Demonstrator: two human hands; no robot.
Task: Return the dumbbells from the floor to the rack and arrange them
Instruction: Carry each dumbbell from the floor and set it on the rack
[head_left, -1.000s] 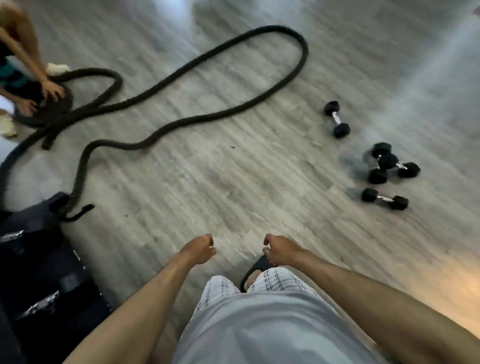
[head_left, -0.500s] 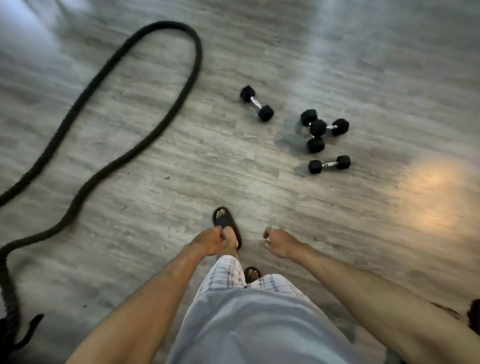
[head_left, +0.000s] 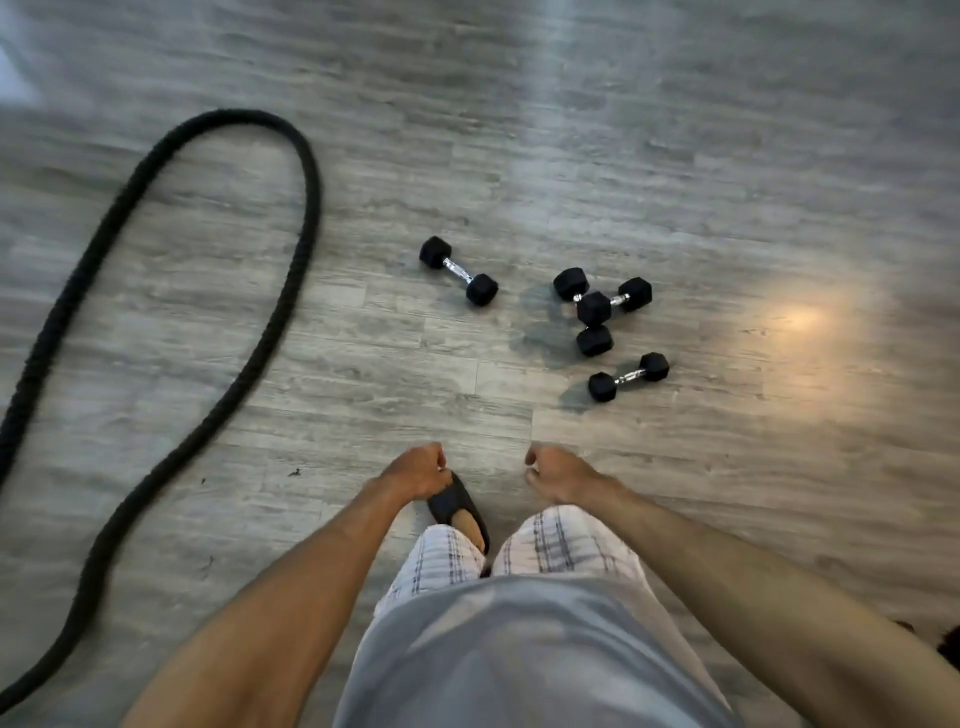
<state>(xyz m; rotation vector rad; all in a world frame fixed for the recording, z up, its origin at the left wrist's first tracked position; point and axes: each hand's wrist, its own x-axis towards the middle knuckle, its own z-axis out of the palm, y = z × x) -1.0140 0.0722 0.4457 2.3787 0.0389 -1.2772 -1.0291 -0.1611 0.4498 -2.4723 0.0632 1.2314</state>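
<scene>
Several small black hex dumbbells with chrome handles lie on the grey wood floor ahead of me. One dumbbell (head_left: 458, 270) lies alone to the left. Two crossed dumbbells (head_left: 595, 307) rest on each other in the middle. A further dumbbell (head_left: 628, 376) lies nearest, to the right. My left hand (head_left: 415, 470) and my right hand (head_left: 553, 470) hang low in front of my legs, both curled into loose fists with nothing in them, well short of the dumbbells. No rack is in view.
A thick black battle rope (head_left: 218, 322) loops across the floor on the left. My sandalled foot (head_left: 460, 512) steps forward between my hands. A warm light patch (head_left: 800, 317) glares on the floor at right.
The view has swung right and moved forward: the dumbbells now sit nearer and more central, the rope has slid left, and the other person and black equipment have left the frame. My hands stay curled.
</scene>
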